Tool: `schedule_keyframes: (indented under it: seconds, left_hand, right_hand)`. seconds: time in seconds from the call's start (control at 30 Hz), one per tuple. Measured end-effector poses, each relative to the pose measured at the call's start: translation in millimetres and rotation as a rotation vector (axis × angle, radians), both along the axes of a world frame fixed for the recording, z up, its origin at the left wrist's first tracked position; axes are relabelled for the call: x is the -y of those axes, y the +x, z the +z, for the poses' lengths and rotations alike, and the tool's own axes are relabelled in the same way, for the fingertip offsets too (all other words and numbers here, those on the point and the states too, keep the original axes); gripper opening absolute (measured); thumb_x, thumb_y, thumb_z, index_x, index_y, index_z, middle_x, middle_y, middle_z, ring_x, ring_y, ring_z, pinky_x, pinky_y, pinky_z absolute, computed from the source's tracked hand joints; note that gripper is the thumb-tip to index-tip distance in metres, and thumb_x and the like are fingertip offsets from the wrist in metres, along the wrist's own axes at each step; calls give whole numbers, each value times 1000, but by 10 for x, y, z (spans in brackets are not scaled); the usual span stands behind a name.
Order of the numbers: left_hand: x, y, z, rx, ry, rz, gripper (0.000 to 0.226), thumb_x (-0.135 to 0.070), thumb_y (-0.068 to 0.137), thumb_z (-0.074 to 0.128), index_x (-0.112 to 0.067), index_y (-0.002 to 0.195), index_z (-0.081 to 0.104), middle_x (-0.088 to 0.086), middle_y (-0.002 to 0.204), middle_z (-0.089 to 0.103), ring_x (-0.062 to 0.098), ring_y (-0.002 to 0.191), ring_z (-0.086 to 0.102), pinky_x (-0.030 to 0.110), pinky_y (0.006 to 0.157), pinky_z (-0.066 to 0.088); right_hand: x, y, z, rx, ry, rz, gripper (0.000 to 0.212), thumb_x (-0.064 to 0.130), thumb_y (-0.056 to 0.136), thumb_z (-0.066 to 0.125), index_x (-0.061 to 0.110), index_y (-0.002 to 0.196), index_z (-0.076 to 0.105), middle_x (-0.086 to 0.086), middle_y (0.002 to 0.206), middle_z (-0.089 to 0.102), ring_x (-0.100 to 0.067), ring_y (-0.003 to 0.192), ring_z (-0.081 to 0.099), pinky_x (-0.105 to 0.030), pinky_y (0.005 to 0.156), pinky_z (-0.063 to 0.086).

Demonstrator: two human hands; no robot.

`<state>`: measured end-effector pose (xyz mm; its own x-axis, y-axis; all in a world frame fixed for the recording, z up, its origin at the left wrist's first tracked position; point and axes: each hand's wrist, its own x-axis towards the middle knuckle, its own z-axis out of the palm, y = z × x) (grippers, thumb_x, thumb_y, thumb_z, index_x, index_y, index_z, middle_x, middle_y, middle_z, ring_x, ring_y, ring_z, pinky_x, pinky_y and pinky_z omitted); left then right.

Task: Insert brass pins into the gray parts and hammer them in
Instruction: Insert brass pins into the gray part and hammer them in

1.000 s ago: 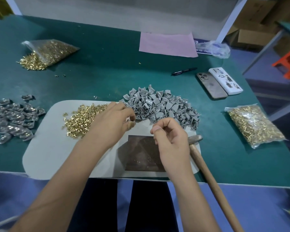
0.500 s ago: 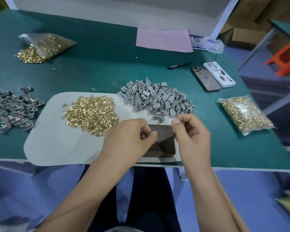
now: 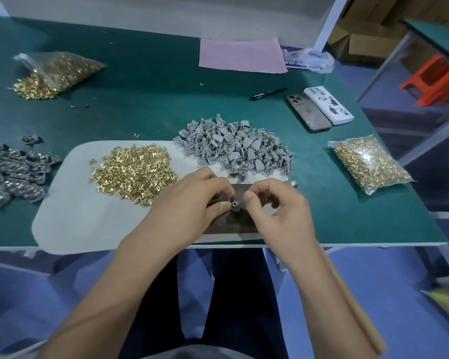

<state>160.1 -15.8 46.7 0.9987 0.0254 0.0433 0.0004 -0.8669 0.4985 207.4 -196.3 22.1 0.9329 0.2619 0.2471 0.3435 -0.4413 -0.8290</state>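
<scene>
The green table (image 3: 145,81) carries a pale mat (image 3: 70,216) with loose brass pins (image 3: 132,172) and gray parts (image 3: 233,149) heaped within reach of a dark block (image 3: 233,224), probably the hammering base. Over it, the left hand (image 3: 189,203) pinches one gray part (image 3: 236,205), its hole facing up towards the camera; its long axis is unclear. The right hand (image 3: 278,211) is curled with fingertips pressed together beside the part, seemingly on a pin I cannot see.

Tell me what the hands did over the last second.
Both hands, left hand and right hand, drew back from the heap of gray plastic parts to the dark metal block, now holding one small gray part between them. Loose brass pins stayed put.
</scene>
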Motion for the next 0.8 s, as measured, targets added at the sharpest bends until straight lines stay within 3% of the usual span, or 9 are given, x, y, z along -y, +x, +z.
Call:
schedule_keyframes:
  seconds: [0.07,0.17,0.3,0.6,0.8]
  left_hand:
    - [15,-1,-38,42,-25,27,13,-41,91,66,-38,103,65,-16,100,53,5,91,53,29,72,44]
    - [40,-18,-106,94,-105,85,10,-35,88,72,-32,97,71,-15,90,54,1,80,45,24,67,37]
    - [45,-35,-150,121,-207,136,9,-30,84,75,-31,93,76,-12,82,57,7,81,51,31,73,45]
    - [58,-66,-230,166,-317,162,10,-28,83,77,-37,89,77,-12,79,57,6,81,52,33,73,46]
    - [67,-75,-242,174,-316,169,8,-29,83,76,-37,86,76,-12,79,56,5,80,52,34,73,47]
  right_hand:
    - [-14,2,7,85,-90,27,11,31,85,67,26,76,67,10,73,62,-19,81,60,-50,82,47]
    - [-31,2,17,173,-208,37,9,38,85,67,33,77,66,13,71,56,-15,82,55,-47,84,42]
    - [-78,-4,8,225,-317,57,5,37,85,68,34,81,69,10,69,51,-14,79,52,-46,82,40]
    - [-99,60,-32,198,-203,147,9,25,87,71,31,80,72,13,61,42,-17,70,48,-49,73,44]
    - [-81,61,-81,190,-166,151,12,28,90,69,30,79,73,6,56,43,-18,71,46,-45,73,44]
